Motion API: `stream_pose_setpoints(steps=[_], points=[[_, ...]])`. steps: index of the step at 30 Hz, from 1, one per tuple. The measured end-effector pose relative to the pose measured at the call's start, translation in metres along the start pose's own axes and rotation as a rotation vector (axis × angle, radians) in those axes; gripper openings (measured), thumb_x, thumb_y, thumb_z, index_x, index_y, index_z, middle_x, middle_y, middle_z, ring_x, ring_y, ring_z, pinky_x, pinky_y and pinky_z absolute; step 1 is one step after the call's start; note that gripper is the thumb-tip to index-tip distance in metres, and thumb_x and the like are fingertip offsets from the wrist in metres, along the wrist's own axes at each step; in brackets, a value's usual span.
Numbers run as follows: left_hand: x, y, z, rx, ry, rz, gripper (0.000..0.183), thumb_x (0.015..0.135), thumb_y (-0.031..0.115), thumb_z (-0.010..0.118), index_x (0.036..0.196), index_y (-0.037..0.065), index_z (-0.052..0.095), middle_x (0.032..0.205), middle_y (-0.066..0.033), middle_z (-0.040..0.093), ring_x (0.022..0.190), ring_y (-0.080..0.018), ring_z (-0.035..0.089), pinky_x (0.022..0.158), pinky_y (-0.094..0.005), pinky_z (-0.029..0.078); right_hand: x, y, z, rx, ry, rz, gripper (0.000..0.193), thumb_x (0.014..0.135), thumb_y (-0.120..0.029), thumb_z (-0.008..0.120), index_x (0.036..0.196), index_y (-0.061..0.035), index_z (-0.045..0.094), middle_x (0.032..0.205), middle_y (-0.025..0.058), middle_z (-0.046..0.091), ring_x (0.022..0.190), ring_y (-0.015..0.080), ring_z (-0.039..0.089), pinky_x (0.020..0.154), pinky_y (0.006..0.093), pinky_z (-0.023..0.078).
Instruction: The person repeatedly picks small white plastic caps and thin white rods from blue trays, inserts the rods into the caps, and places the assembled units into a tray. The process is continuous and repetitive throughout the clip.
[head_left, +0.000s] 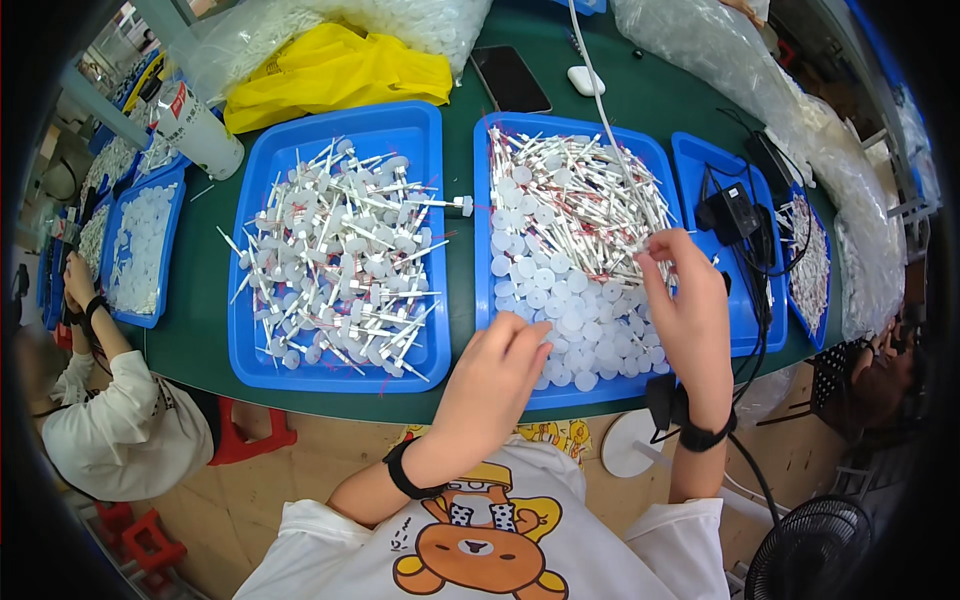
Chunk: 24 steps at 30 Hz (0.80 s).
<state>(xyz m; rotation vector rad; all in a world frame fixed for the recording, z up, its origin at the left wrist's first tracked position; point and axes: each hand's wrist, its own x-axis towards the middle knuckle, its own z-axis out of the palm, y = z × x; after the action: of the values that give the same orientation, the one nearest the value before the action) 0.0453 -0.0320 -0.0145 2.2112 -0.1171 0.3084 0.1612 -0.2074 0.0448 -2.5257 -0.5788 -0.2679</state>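
Fingers of the right hand [692, 305] are held nearly together by the white sticks [575, 205], strewn mostly slantwise in the blue tray [482, 250]; nearer the left hand [492, 378], its fingers bunched, pale discs [574, 312] are spread; whether anything is pinched cannot be told

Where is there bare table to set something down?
Bare green tabletop lies between the left blue tray and the co-worker's tray. A narrower strip runs left of the middle blue tray, a white piece jutting in. Crowded: that tray, and the far side by the yellow bag.
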Motion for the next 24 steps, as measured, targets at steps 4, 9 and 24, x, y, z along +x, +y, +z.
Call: stream_pose_setpoints(steps=[4,9,24], points=[[-0.006,-0.006,-0.016,-0.562,0.12,-0.059,0.031,0.087,-0.007,0.066,0.118,-0.003,0.063,0.107,-0.01,0.056,0.105,-0.0221,0.06,0.079,-0.0339,0.053,-0.031,-0.038,-0.013,0.321,0.045,-0.044,0.014,0.088,0.004,0.064,0.102,0.003,0.063,0.087,0.0099,0.066,0.078,0.0168,0.06,0.072,0.0276,0.047],[-0.014,-0.008,-0.026,-1.173,0.195,-0.018,0.038,0.087,-0.015,0.058,0.124,-0.009,0.057,0.126,-0.0169,0.054,0.124,-0.0279,0.054,0.1,-0.0438,0.052,-0.057,-0.057,-0.012,0.375,0.042,-0.274,0.034,0.072,0.01,0.073,0.105,0.0001,0.068,0.08,0.0082,0.062,0.066,0.0226,0.056,0.059,0.0329,0.042],[-0.025,0.006,-0.032,-1.543,0.206,-0.275,0.019,0.092,0.002,0.065,0.107,0.004,0.053,0.112,-0.0089,0.053,0.11,-0.0243,0.059,0.097,-0.0387,0.046,-0.073,-0.061,-0.006,0.412,0.087,-0.468,0.042,0.064,0.009,0.075,0.105,0.0017,0.072,0.077,0.0047,0.06,0.063,0.0207,0.052,0.055,0.0319,0.042]])
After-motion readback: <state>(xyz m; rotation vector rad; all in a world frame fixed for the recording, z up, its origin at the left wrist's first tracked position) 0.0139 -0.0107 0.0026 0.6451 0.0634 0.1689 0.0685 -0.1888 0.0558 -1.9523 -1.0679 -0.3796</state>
